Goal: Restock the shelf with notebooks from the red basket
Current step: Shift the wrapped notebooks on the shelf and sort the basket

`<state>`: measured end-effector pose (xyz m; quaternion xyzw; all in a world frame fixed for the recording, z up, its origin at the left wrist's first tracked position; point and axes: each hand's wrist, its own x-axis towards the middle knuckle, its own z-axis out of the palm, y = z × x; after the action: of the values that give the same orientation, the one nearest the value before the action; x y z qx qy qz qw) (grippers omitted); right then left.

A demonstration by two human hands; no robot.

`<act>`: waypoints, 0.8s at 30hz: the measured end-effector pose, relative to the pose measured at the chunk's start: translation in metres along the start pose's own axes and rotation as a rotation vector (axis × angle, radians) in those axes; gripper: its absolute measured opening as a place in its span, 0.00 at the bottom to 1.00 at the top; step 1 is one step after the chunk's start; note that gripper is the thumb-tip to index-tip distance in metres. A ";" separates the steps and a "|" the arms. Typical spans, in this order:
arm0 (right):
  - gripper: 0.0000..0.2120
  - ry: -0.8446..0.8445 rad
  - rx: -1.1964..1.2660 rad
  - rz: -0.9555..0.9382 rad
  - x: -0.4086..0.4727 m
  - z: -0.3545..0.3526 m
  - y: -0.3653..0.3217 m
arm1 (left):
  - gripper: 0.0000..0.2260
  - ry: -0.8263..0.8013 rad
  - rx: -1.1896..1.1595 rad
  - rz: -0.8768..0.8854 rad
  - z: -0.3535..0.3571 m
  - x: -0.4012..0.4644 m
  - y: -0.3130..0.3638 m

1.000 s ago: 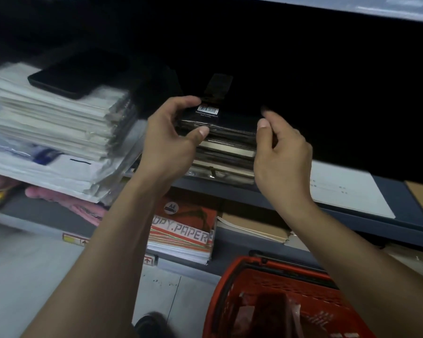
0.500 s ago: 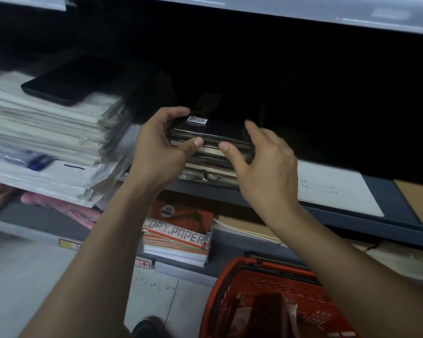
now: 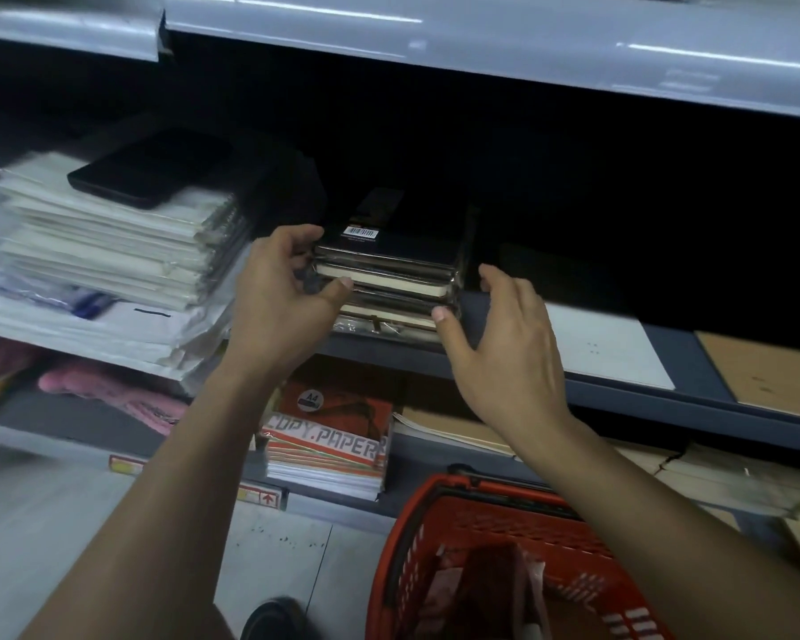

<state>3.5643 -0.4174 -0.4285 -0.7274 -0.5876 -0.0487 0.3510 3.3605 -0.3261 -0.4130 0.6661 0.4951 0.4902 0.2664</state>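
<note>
Letting go, the right hand (image 3: 504, 358) is opening off the notebook stack (image 3: 389, 279) while the left hand (image 3: 282, 297) is gripping its side, stack settled on the shelf (image 3: 620, 394).

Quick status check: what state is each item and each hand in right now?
Notebook stack: on the shelf, wrapped, barcode up.
Left hand: fingers curled round the stack's left end.
Right hand: open, thumb at the stack's right corner.
Red basket: on the floor, holding some items.
</note>
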 end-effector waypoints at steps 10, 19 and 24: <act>0.26 -0.036 -0.034 0.003 -0.048 -0.042 0.008 | 0.16 0.028 0.170 0.130 -0.013 -0.048 0.009; 0.22 -0.020 -0.063 0.030 -0.089 -0.083 0.019 | 0.17 -0.148 0.262 0.189 0.007 -0.112 0.025; 0.21 -0.018 -0.080 0.032 -0.107 -0.101 0.024 | 0.17 -0.221 0.280 0.192 0.013 -0.135 0.032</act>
<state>3.5877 -0.5636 -0.4156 -0.7506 -0.5765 -0.0598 0.3172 3.3812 -0.4603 -0.4433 0.7904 0.4604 0.3637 0.1761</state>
